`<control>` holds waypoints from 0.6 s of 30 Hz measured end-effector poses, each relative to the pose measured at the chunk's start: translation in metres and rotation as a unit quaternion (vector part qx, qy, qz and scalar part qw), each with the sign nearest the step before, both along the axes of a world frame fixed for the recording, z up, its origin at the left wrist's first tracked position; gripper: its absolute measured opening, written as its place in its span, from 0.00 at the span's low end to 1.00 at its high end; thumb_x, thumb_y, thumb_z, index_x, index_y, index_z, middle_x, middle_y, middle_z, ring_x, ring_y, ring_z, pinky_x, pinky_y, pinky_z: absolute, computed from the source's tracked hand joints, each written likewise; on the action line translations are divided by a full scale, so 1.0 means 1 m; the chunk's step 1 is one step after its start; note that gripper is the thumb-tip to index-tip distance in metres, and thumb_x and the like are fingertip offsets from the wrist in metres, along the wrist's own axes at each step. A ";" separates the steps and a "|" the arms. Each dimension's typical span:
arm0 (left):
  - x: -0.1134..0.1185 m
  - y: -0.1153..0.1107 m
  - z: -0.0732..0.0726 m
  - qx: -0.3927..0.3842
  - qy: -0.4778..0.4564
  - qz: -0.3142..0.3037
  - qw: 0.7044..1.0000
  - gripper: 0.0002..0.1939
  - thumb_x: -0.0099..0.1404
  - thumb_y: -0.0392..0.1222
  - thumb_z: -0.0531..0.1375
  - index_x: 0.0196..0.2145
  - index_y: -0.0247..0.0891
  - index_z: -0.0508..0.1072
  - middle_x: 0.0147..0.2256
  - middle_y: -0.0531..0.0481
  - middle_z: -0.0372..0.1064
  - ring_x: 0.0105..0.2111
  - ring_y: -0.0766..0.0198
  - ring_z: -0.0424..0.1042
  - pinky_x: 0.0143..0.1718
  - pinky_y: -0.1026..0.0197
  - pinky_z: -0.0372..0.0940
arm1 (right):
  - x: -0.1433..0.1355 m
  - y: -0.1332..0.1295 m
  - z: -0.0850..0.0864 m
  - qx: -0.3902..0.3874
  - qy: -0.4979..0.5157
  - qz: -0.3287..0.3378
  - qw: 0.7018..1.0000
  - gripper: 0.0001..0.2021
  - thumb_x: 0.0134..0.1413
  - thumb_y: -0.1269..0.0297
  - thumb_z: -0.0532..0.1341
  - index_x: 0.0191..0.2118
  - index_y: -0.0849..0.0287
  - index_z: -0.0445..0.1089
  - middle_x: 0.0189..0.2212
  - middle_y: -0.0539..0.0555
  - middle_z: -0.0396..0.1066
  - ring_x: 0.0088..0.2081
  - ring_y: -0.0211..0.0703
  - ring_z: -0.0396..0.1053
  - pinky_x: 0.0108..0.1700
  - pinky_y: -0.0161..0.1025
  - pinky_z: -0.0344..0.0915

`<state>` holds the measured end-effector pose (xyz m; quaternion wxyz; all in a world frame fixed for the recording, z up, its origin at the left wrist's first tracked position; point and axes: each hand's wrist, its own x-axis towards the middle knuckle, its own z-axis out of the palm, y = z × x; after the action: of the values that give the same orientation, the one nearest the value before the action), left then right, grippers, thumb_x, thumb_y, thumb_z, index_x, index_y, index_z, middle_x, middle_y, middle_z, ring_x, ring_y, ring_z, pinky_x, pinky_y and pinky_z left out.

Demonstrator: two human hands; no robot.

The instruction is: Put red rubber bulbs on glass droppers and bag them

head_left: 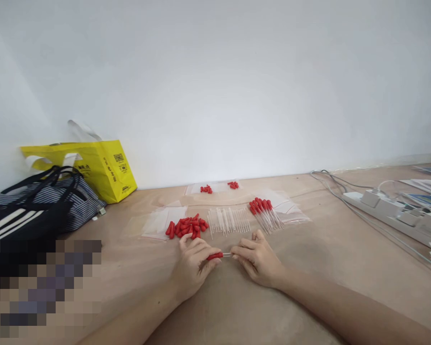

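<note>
Between finger and thumb, my left hand (197, 261) pinches a red rubber dropper bulb (214, 256). My right hand (256, 258) grips the thin glass dropper tube (226, 255), whose left end meets the bulb's mouth; how deep it sits inside cannot be seen. Just beyond my left hand lies a pile of loose red bulbs (187, 226). A row of bare glass tubes (228, 220) is spread out in front of both hands. Past my right hand rests a bundle of droppers (266, 213) with red bulbs on their far ends.
Clear plastic zip bags (289, 209) lie under and beside the parts. Farther back, another bag (192, 189) carries small red bulbs. A yellow bag (111, 167) and a striped bag (84, 206) stand left. At right are a power strip (384, 211) and cables (362, 211).
</note>
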<state>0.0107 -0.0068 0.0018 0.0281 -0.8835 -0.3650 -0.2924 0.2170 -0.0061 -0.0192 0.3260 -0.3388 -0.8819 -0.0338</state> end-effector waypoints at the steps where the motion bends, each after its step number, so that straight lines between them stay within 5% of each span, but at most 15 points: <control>1: 0.001 0.000 0.000 0.002 -0.001 -0.002 1.000 0.06 0.62 0.40 0.53 0.32 0.43 0.70 0.27 0.56 0.71 0.30 0.66 0.66 0.47 0.51 0.41 | 0.000 0.000 0.000 -0.001 -0.001 0.004 1.000 0.10 0.56 0.71 0.48 0.36 0.58 0.66 0.26 0.49 0.67 0.26 0.34 0.57 0.33 0.38 0.43; 18: 0.007 0.000 -0.003 -0.001 -0.029 -0.010 1.000 0.06 0.61 0.39 0.53 0.29 0.41 0.70 0.24 0.56 0.70 0.28 0.66 0.66 0.47 0.50 0.42 | -0.003 0.003 -0.004 -0.010 0.015 0.031 0.999 0.11 0.54 0.73 0.47 0.33 0.60 0.66 0.24 0.50 0.66 0.25 0.34 0.56 0.33 0.38 0.43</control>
<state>0.0175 -0.0068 -0.0013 0.0135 -0.8782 -0.3567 -0.3183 0.2144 -0.0034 -0.0227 0.3365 -0.3152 -0.8873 -0.0097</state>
